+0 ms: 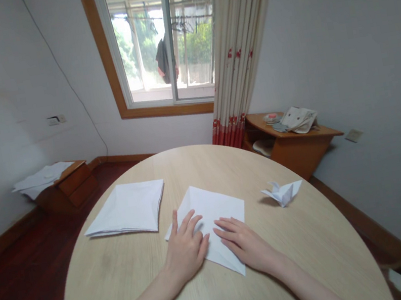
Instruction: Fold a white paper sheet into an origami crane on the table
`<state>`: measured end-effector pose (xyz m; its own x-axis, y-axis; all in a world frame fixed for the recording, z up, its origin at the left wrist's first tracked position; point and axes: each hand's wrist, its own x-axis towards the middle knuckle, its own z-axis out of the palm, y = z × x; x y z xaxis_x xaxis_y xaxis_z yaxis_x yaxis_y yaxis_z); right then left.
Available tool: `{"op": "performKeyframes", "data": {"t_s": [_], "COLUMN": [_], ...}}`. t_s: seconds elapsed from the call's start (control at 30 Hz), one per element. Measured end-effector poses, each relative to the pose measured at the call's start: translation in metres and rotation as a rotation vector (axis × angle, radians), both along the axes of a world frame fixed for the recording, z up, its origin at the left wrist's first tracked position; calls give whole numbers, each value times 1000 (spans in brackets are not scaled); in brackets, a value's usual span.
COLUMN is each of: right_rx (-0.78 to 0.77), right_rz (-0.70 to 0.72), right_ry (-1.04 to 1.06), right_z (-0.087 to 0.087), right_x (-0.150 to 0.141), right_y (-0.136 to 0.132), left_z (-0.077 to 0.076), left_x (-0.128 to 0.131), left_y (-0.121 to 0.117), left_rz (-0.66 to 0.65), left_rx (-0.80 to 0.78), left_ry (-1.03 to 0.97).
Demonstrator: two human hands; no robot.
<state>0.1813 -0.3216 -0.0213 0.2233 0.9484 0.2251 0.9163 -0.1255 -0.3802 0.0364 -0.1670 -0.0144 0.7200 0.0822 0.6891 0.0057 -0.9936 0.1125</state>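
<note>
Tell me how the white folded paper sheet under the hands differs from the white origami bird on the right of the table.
The white folded paper sheet lies flat, while the white origami bird rises in raised points. The sheet is broader than the bird. The left hand and right hand rest on the sheet, but neither touches the bird. Both are white paper on the round pale wood table.

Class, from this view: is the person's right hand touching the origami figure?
Apart: the head view shows the right hand on the folded paper, tabletop showing between it and the origami figure.
</note>
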Motion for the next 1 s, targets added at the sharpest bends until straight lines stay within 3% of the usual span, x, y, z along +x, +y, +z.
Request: {"op": "performKeyframes", "data": {"t_s": [0.4,0.8,1.0], "right_rx": [-192,-283,-266], "right_rz": [-29,-54,-88], "right_ry": [-7,-18,-25], "right_z": [13,11,15], "right_x": [6,9,5], "right_y": [-3,-3,-4], "left_z": [-13,-17,-22], "left_x": [-3,1,2], "left_y": [3,10,16], "left_rz": [37,-10,-110], "left_rx": [-181,-317,-383], "left_ry": [356,379,385]}}
